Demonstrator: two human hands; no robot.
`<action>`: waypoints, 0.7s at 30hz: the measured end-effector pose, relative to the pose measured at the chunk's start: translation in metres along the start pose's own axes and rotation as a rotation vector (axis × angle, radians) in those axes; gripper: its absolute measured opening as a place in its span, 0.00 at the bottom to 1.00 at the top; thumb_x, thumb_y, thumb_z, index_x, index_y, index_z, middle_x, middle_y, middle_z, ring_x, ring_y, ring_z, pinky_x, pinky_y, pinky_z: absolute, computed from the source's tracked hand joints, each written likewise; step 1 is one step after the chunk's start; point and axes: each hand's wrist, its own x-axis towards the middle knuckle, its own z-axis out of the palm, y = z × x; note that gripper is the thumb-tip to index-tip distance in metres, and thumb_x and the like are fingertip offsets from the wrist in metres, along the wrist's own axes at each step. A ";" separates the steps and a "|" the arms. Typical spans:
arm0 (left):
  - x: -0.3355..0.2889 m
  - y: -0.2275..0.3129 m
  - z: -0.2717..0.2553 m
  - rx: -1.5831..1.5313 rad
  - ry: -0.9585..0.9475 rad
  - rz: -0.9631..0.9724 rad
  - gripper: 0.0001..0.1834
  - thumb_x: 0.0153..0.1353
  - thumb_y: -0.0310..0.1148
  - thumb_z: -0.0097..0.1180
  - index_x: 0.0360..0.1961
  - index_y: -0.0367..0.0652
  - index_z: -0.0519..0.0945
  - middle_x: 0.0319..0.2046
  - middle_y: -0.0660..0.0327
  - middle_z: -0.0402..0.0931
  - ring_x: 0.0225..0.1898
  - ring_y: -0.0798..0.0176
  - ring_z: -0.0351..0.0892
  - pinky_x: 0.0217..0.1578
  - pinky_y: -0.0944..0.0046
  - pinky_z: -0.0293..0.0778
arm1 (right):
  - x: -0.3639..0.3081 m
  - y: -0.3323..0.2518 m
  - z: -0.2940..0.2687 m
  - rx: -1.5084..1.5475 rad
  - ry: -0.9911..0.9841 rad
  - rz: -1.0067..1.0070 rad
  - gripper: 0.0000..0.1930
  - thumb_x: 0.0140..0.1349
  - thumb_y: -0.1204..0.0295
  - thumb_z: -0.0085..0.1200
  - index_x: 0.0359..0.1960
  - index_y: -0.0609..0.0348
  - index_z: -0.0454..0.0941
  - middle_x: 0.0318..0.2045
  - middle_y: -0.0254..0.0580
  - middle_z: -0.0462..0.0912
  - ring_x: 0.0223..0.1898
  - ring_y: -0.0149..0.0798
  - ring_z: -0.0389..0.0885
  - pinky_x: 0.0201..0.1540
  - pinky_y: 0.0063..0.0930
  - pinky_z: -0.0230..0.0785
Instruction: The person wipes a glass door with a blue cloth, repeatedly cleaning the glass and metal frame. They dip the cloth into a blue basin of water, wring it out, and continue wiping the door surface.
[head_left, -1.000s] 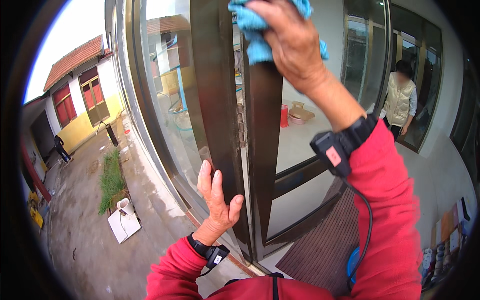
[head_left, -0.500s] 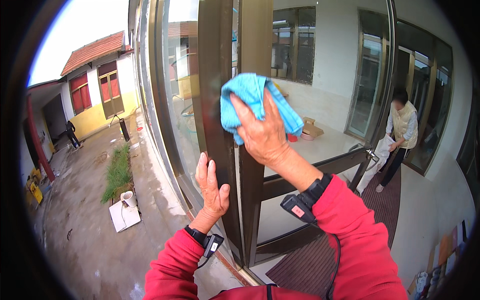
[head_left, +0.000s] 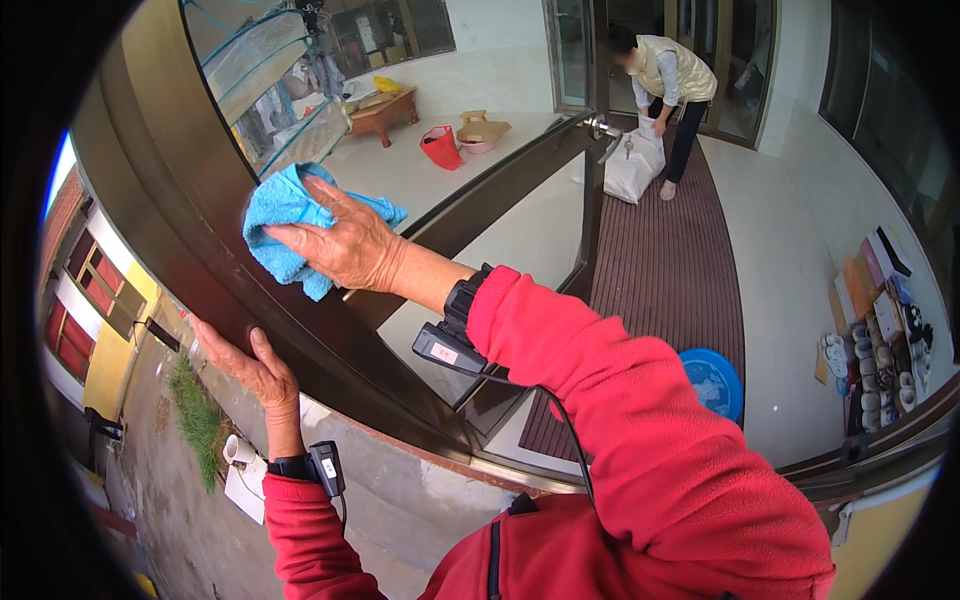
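A bright blue cloth [head_left: 280, 215] is pressed against the dark brown metal door frame [head_left: 190, 230]. My right hand [head_left: 345, 240] grips it, thumb and fingers spread over its folds. Lower down, my left hand [head_left: 248, 370] is open, its fingers stretched along the outer edge of the frame. It holds nothing. The glass door [head_left: 480, 190] with a metal handle [head_left: 603, 128] stands ajar on the right, beyond my right forearm.
Indoors, a person [head_left: 670, 80] in a pale vest bends over a white sack [head_left: 635, 165]. A ribbed brown mat [head_left: 665, 270] leads to a blue basin [head_left: 712, 385]. Shoes [head_left: 880, 370] line the right wall. Outside lie grass [head_left: 195, 410] and a white cup [head_left: 238, 450].
My view has turned right and tilted sideways. The blue basin and more of the shoes have come into sight. The cloth stays in my right hand on the frame; my left hand stays open.
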 end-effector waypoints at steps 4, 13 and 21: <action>0.001 0.006 0.000 0.005 0.008 -0.015 0.35 0.70 0.36 0.47 0.73 0.37 0.48 0.72 0.45 0.47 0.72 0.42 0.48 0.70 0.48 0.44 | -0.030 0.039 -0.032 -0.161 -0.046 0.086 0.23 0.56 0.73 0.52 0.56 0.52 0.75 0.48 0.44 0.82 0.53 0.58 0.76 0.65 0.49 0.62; 0.005 0.026 0.002 -0.076 -0.010 -0.062 0.36 0.73 0.40 0.45 0.73 0.37 0.45 0.73 0.46 0.44 0.73 0.44 0.46 0.70 0.47 0.45 | -0.129 0.062 -0.076 -0.402 0.189 0.765 0.24 0.52 0.80 0.51 0.55 0.60 0.73 0.55 0.52 0.71 0.58 0.56 0.67 0.62 0.47 0.59; -0.001 0.023 0.003 -0.122 -0.017 -0.120 0.36 0.72 0.37 0.46 0.73 0.37 0.46 0.73 0.46 0.45 0.72 0.47 0.48 0.70 0.49 0.46 | -0.125 0.014 -0.068 -0.119 -0.112 0.362 0.19 0.47 0.77 0.58 0.44 0.55 0.77 0.45 0.39 0.74 0.50 0.45 0.71 0.56 0.42 0.60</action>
